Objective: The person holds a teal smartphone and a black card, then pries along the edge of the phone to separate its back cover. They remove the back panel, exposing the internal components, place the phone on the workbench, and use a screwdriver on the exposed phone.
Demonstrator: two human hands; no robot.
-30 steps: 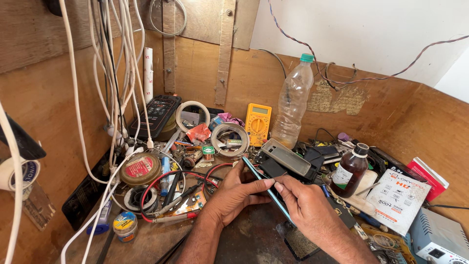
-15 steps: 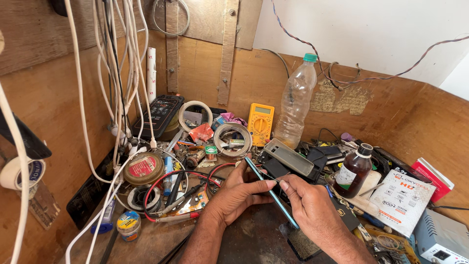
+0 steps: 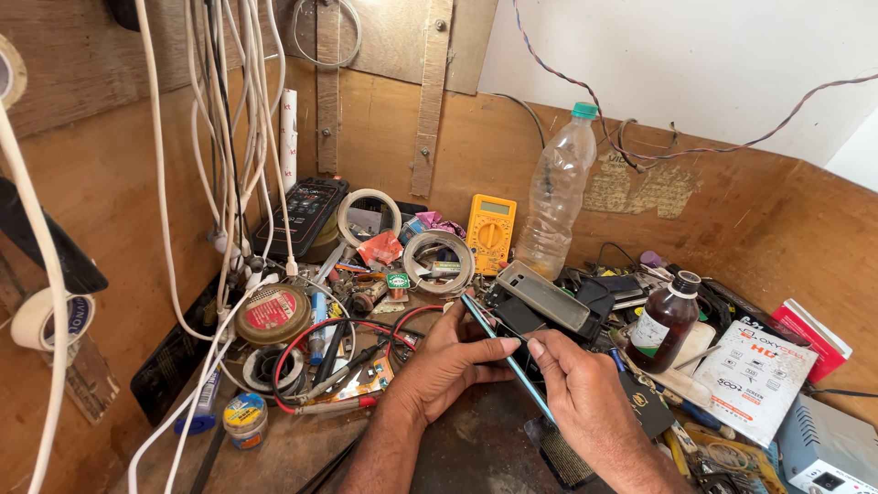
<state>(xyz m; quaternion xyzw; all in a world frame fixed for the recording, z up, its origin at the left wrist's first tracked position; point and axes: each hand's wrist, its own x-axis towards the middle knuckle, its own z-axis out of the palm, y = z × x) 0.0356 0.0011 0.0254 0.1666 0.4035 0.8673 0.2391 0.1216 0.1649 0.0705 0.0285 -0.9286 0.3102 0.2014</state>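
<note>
Holding a thin blue tool [image 3: 508, 352] at lower centre of the frame.
Right hand [image 3: 585, 402] pinched it; left hand [image 3: 448, 366] gripped a dark device [image 3: 521, 320].

Two bare forearms rise from the near edge, ending in the left hand [image 3: 448, 366] and the right hand [image 3: 585, 398]. No sleeves, gloves, rings or watch show. Fingernails are short; knuckles are creased.
</note>
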